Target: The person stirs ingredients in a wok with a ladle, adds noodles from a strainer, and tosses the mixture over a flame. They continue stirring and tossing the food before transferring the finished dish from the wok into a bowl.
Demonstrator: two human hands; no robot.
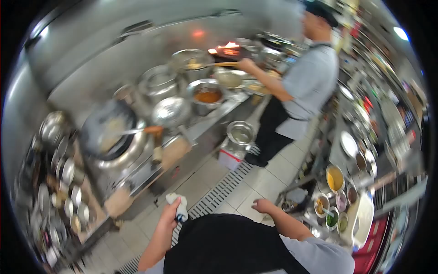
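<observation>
My left hand (172, 211) is closed around a bunched white cloth (179, 206) with a dark blue part, held over the floor in front of my black apron (219, 246). Hanging to the right of the apron is my right hand (261, 206), its fingers curled in and nothing showing in them. Ahead on the left, a wok (109, 129) sits on the stove with pale food or liquid in it. A ladle (134, 131) with an orange-brown handle rests across its rim.
A co-worker (301, 86) in a cap holds a flaming pan (228, 52). A metal pot (240, 132) stands on a white box (229, 157) by the floor drain (214, 194). Sauce bowls (335, 178) line the right counter; small pots (73, 171) crowd the left.
</observation>
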